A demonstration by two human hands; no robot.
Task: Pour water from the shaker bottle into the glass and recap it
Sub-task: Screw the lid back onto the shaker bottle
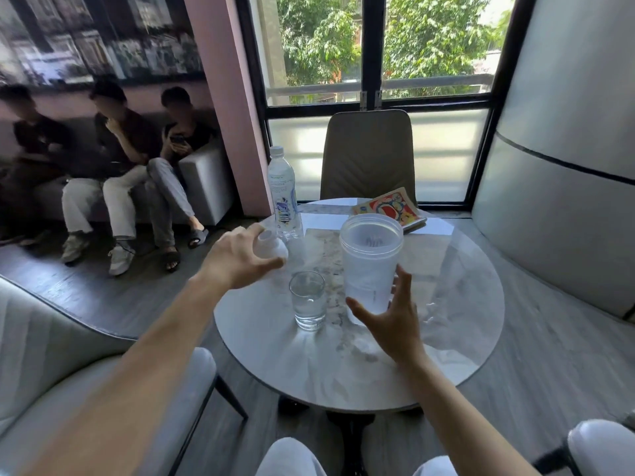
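Note:
A frosted shaker bottle [369, 266] stands uncapped and upright on the round marble table [457, 304]. My right hand [388, 321] is spread open around its lower part, fingers apart, at most lightly touching it. A clear glass [307, 300] holding some water stands just left of the shaker. My left hand [240, 259] rests over the shaker's white lid [273, 247] at the table's left edge, fingers curled on it.
A plastic water bottle [283, 197] stands at the table's far left. A colourful book [390, 209] lies at the far side before a beige chair [369, 156]. A grey armchair [51, 338] is at my left. Three people sit on a bench far left.

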